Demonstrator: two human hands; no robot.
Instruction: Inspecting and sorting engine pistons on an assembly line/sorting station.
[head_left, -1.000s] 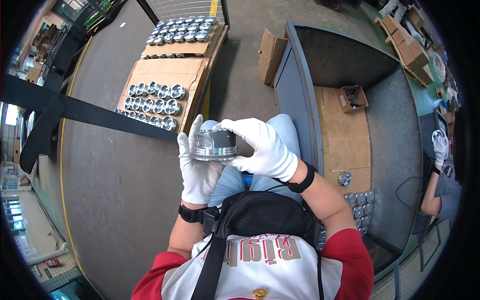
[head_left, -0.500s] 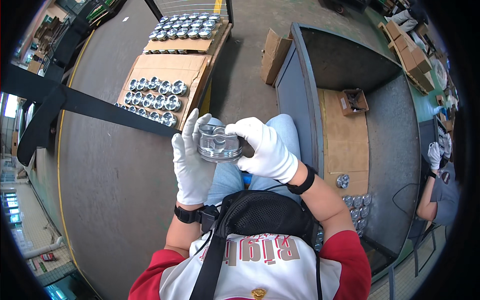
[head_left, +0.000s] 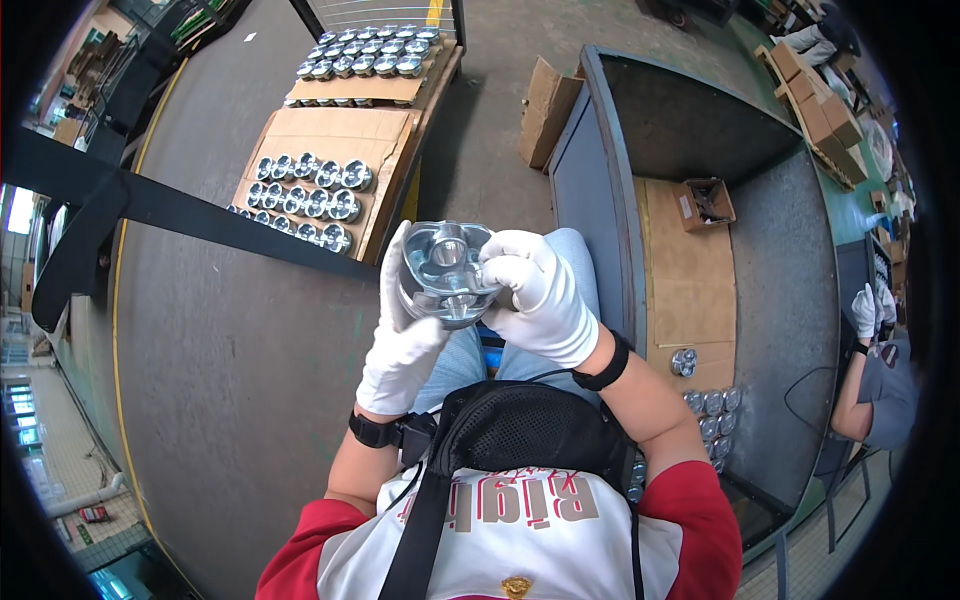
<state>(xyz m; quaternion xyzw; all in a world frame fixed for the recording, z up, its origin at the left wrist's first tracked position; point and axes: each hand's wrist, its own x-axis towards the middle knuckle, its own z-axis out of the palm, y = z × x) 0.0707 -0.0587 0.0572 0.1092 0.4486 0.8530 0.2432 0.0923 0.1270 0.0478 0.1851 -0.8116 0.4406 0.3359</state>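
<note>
Between my two white-gloved hands is a shiny metal piston (head_left: 447, 262), held up over my lap with its hollow underside and pin bores facing me. My left hand (head_left: 396, 335) wraps the piston's left side, thumb across the near edge and fingers along the far left. On the right side my right hand (head_left: 540, 298) grips the skirt and rim, its fingers curled in. Part of the piston's right wall is hidden behind those fingers.
Rows of pistons (head_left: 307, 187) stand on a cardboard-topped cart (head_left: 340, 130) ahead left. A grey metal bin (head_left: 615, 200) at my right contains cardboard, a small box (head_left: 706, 204) and more pistons (head_left: 712, 415). A dark bar (head_left: 240, 228) crosses at left. Another person (head_left: 880, 385) works far right.
The piston has been tipped so its open underside now faces me. My left hand has closed around its side, where before its fingers were spread.
</note>
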